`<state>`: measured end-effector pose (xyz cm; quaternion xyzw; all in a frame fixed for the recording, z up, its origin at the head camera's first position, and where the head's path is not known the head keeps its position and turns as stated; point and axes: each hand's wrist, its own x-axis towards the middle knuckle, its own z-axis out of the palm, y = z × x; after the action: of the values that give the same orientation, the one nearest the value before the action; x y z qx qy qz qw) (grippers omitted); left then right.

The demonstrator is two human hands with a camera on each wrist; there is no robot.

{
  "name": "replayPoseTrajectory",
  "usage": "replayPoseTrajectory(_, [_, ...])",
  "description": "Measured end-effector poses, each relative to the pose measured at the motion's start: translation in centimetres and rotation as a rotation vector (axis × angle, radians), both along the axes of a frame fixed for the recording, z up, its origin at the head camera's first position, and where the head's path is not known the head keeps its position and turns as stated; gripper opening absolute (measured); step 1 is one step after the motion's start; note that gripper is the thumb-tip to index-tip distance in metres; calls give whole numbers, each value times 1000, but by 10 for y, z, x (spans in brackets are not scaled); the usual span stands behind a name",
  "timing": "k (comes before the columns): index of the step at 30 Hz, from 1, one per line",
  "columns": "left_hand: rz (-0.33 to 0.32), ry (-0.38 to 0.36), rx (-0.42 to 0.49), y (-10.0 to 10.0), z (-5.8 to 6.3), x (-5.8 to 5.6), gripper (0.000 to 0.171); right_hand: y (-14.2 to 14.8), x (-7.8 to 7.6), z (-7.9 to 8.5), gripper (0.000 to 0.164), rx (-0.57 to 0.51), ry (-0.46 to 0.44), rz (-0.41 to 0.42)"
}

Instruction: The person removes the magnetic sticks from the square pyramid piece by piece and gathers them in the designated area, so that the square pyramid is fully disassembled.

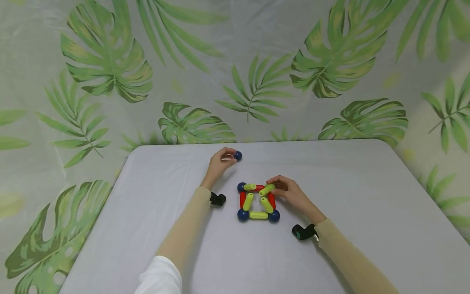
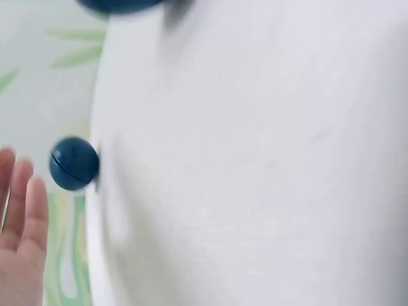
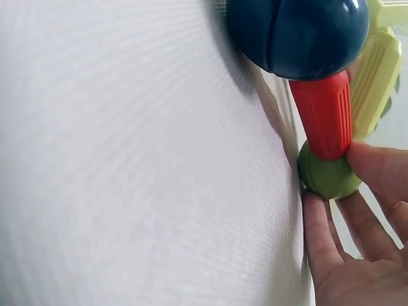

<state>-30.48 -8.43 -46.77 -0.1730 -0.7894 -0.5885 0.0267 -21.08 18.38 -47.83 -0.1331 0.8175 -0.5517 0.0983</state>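
A loose blue ball [image 1: 238,156] lies near the table's back edge. My left hand [image 1: 220,162] is beside it; in the left wrist view a narrow gap separates the straight fingers [image 2: 35,213] from the ball [image 2: 74,164]. A square of magnetic rods and balls sits mid-table. Three corners are blue balls, such as the front-right ball [image 1: 273,215]; the back-right one is a green ball [image 1: 272,187]. Fingers and thumb of my right hand [image 1: 291,196] pinch this green ball. Red rods [image 1: 242,200] and a yellow-green rod [image 1: 258,215] form the sides, while other yellow-green rods [image 1: 248,201] stick up from the corners.
The table has a white cloth [image 1: 121,237], and its back edge runs just behind the loose ball. Leaf-printed fabric [image 1: 257,49] hangs behind and at the sides. Black wrist cameras [image 1: 304,232] sit at both wrists, close to the square.
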Motion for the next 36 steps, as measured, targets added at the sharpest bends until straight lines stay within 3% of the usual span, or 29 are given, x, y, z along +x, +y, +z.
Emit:
replayPoseTrajectory(3, [-159,13,-8,0,4,16,24,0,0,-1,26,-4,3,3])
replayPoseTrajectory(7, [-364,1,-101,2,7,38,22,0,0,-1,26,-10,-3,2])
replayPoseTrajectory(11, [-438,28,-258,7,7,54,23,1,-1,0,26,1,6,0])
replayPoseTrajectory(14, [-414,94,-335,13,7,62,20,1,0,1,26,3,18,4])
replayPoseTrajectory(19, [-308,220,-413,18,9,67,16,1,2,1,27,4,12,9])
replayPoseTrajectory(24, [-206,215,-397,14,12,65,20,0,2,1,27,13,13,7])
replayPoseTrajectory(31, [-46,176,-342,-19,11,43,21,-1,2,0,26,10,18,3])
replayPoseTrajectory(36, [38,76,-370,-51,8,19,16,0,1,0,27,-2,20,8])
